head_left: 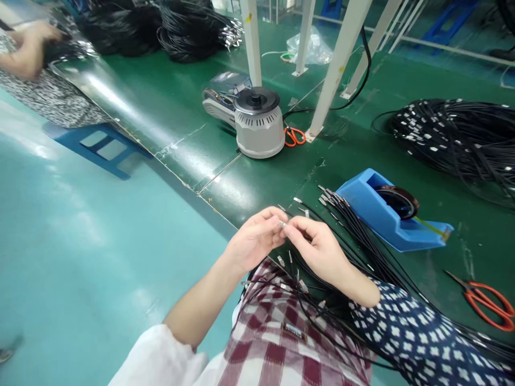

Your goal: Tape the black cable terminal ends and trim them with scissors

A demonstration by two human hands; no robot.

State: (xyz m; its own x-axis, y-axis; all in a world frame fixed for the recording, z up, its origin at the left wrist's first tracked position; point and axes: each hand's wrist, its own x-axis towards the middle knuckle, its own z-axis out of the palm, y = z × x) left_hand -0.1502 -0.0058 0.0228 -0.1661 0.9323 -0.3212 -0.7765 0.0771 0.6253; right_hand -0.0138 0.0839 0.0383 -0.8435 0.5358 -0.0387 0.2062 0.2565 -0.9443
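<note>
Both hands meet at the table's front edge, above my lap. My left hand (257,238) pinches a small pale cable end (282,223) between thumb and fingers. From the other side, my right hand (322,252) grips the same cable end with thumb and forefinger. Fingers cover most of it, so its exact shape is hidden. Black cables (366,241) with silvery ends lie under and beside my right forearm, and some trail across the checked apron (273,343) on my lap.
A blue tape dispenser (374,214) stands right of the cables. Orange-handled scissors (483,300) lie at the far right. Farther back are a round grey tape machine (259,128), white table legs (338,69) and a cable coil (454,134). Another person's hand (30,45) is upper left.
</note>
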